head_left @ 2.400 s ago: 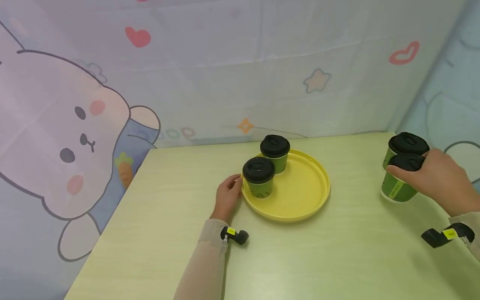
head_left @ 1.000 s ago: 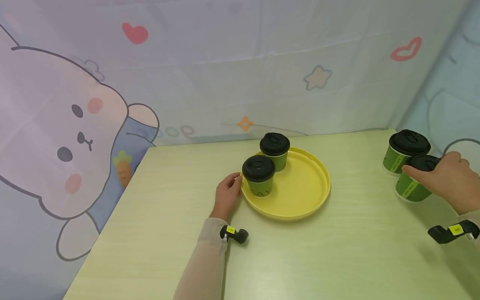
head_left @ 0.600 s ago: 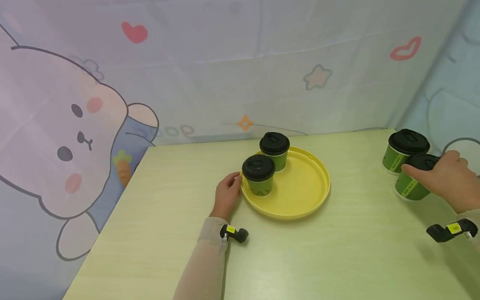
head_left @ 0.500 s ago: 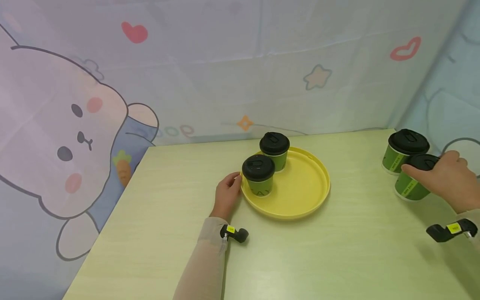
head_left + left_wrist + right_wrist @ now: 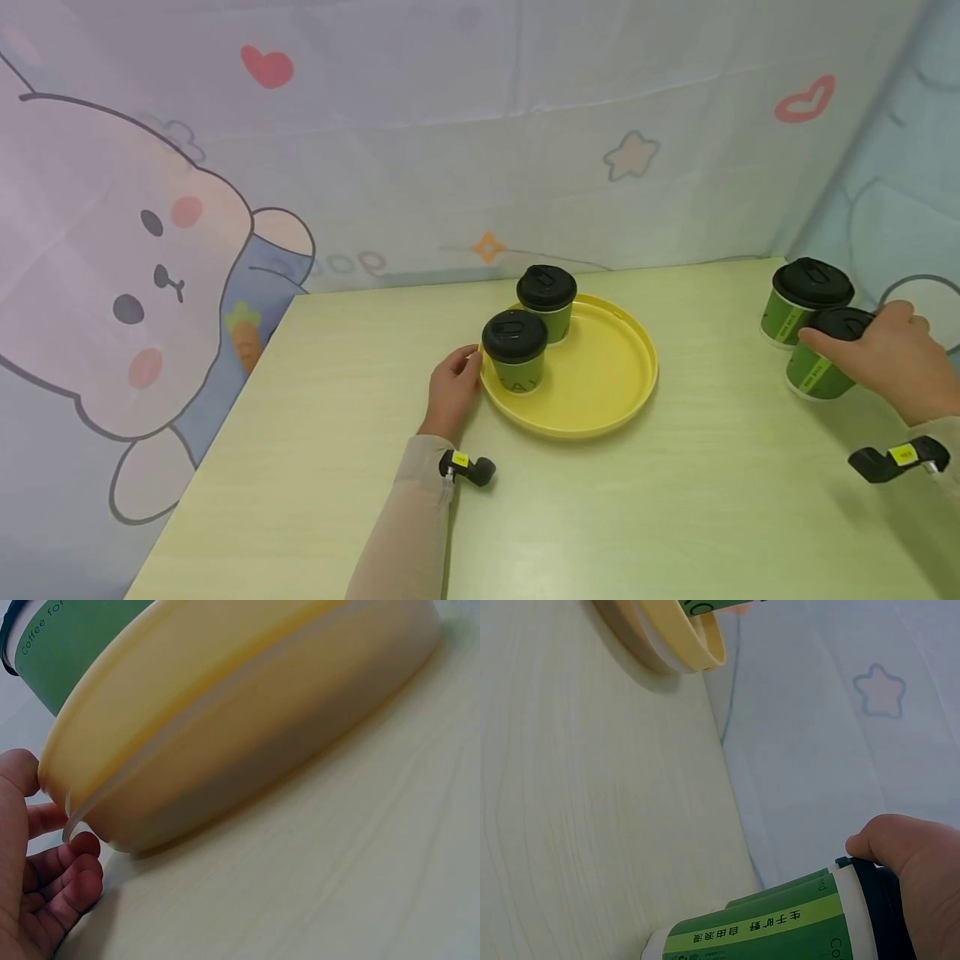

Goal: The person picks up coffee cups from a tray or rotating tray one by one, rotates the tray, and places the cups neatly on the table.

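Note:
In the head view, my right hand grips a green paper cup by its black lid, thumb on the near side. The right wrist view shows this cup with Chinese lettering on a light stripe; I cannot tell whether its base touches the table. Just behind it stands another lidded green cup. My left hand pinches the left rim of a round yellow tray, its thumb at the rim, a finger behind it and others curled below. Two lidded green cups, one nearer and one farther, stand on the tray's left part.
The pale wood-look table ends at a printed cloth behind it. More cloth hangs at the right, close to the two cups there. Each wrist wears a small black camera, the left one near the tray.
Since the earliest frame, my right hand has shifted the held cup slightly right, uncovering more of the cup behind it. Over the last second both hands have stayed nearly still; the left keeps its place.

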Demonstrator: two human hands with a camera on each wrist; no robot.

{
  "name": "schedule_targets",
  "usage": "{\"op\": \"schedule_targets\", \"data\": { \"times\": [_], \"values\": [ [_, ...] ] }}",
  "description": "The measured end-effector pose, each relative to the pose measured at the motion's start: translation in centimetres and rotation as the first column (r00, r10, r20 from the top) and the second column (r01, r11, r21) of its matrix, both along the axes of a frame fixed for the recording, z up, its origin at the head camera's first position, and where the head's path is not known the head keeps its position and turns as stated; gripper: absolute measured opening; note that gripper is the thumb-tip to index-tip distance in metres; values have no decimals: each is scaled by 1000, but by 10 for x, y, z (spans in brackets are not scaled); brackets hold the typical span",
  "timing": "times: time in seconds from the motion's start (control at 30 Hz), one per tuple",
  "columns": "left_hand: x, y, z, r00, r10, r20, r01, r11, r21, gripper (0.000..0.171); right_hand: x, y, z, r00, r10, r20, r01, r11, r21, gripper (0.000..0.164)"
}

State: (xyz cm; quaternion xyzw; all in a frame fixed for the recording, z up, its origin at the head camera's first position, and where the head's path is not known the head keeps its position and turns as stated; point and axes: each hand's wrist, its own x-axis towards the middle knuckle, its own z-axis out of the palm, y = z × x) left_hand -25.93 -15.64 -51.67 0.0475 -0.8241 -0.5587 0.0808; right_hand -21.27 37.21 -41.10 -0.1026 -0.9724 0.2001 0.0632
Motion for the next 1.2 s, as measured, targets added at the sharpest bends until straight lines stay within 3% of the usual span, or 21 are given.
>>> {"op": "schedule_targets", "data": {
  "times": [0.27, 0.53, 0.67, 0.8, 0.87, 0.93, 1.03, 1.1, 1.13, 1.2],
  "values": [
    [1, 0, 1, 1000, 4, 5, -4, 1000, -6, 34, 3, -1, 2, 1000, 5, -8, -5, 1000, -12, 96],
    [0, 0, -2, 1000, 0, 4, 0, 1000, 5, 34, 2, -2, 4, 999, -14, 28, 13, 1000, 23, 114],
    [-1, -1, -2, 1000, -2, 9, 2, 1000, 18, 35, 2, -9, 5, 993, -65, -101, 70, 996, 53, 120],
    [-1, 0, -3, 1000, 3, 21, -3, 1000, 10, 36, -1, -20, 11, 958, -58, -281, 85, 993, 87, 116],
    [-1, 0, -2, 1000, 5, 27, -5, 1000, 5, 36, -3, -25, 17, 944, -1, -331, 31, 996, 87, 110],
    [-1, 0, -2, 1000, 5, 29, -5, 1000, 2, 36, -7, -31, 23, 943, 69, -325, -49, 996, 70, 104],
    [-1, 0, -1, 1000, 4, 30, -5, 1000, 6, 36, -12, -44, 28, 905, 183, -384, -193, 981, 13, 91],
    [-1, 0, -1, 1000, 4, 31, -4, 1000, 7, 36, -16, -55, 27, 866, 233, -442, -298, 951, -83, 84],
    [-1, 0, -1, 999, 4, 31, -5, 1000, 10, 35, -18, -61, 26, 843, 251, -476, -354, 925, -139, 83],
    [-1, 1, -1, 1000, 2, 27, -2, 1000, 12, 35, -22, -72, 23, 823, 269, -500, -438, 861, -258, 87]
  ]
}}
